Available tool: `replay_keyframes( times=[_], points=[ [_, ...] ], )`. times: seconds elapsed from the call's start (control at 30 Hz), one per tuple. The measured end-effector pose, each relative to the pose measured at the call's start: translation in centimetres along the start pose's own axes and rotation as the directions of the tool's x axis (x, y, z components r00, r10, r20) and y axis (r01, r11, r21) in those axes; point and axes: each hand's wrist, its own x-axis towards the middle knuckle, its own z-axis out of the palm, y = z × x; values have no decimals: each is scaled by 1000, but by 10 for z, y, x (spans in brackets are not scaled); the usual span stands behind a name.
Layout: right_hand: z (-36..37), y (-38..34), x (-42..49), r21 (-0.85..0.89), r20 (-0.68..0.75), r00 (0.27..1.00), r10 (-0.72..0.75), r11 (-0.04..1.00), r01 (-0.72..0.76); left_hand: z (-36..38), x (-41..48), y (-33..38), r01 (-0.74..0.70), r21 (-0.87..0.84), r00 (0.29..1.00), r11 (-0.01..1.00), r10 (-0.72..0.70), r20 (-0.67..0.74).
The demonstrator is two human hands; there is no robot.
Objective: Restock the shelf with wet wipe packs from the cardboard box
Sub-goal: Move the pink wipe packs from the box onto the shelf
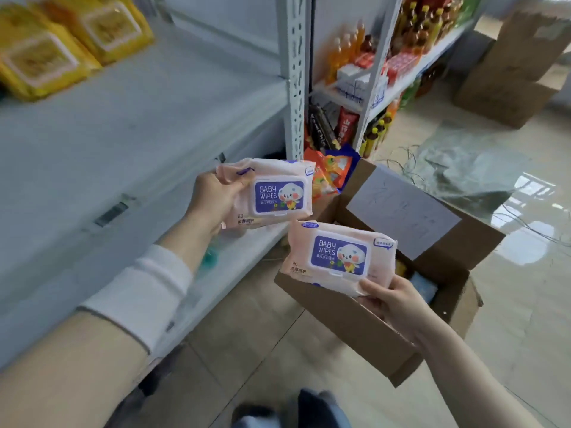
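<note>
My left hand point(213, 199) grips a pink baby wipes pack point(275, 193) by its left end, held in the air just off the front edge of the white shelf point(148, 125). My right hand point(392, 301) grips a second pink baby wipes pack point(340, 257) by its lower right corner, above the open cardboard box point(355, 332) on the floor. Both packs face me, purple lid labels up. Several yellow wipe packs point(46, 57) lie at the shelf's back left. Inside the box only a bluish item shows.
A perforated white shelf post point(296, 72) stands right of the shelf. Behind it, another rack point(398, 78) holds bottles and cartons, with snack bags point(330, 171) below. More cardboard boxes point(513, 72) stand far right on the glossy tiled floor. Thin wires lie behind the open box.
</note>
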Motion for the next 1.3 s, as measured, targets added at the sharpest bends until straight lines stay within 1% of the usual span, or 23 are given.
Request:
replay_keyframes(
  times=[0.07, 0.17, 0.27, 0.33, 0.5, 0.63, 0.73, 0.83, 0.9, 1.1, 1.2, 1.3],
  points=[
    [36, -16, -9, -35, 45, 999, -30, 999, 32, -45, -11, 22, -58, -47, 996, 997, 55, -66],
    [99, -27, -24, -68, 164, 984, -76, 994, 88, -122, -29, 41, -140, -109, 980, 984, 121, -161],
    [170, -25, -46, -91, 254, 963, -87, 989, 113, -209, -52, 46, -203, -155, 951, 967, 157, -267],
    [222, -16, -61, -121, 322, 941, -100, 982, 146, -272, -65, 36, -229, -177, 932, 957, 163, -324],
    [341, 19, -84, -200, 471, 874, -121, 950, 239, -424, -107, -18, -238, -227, 884, 944, 114, -453],
    [439, 46, -90, -277, 598, 799, -60, 920, 276, -534, -139, -65, -240, -292, 811, 926, 25, -585],
    [500, 64, -87, -333, 655, 755, -26, 887, 320, -599, -154, -95, -244, -352, 754, 903, -52, -655],
    [551, 69, -78, -377, 683, 730, -15, 849, 370, -655, -161, -114, -275, -389, 704, 879, -92, -704],
    [585, 69, -68, -401, 704, 710, 2, 826, 396, -686, -163, -125, -264, -420, 682, 868, -140, -718],
    [703, 83, -41, -423, 757, 652, 45, 794, 436, -754, -156, -170, -199, -481, 663, 854, -244, -707],
    [759, 97, -33, -428, 760, 648, 58, 794, 431, -783, -150, -193, -142, -510, 679, 848, -292, -674],
    [806, 111, -16, -437, 738, 674, 28, 781, 446, -815, -135, -212, -108, -514, 673, 851, -317, -668]
  ],
)
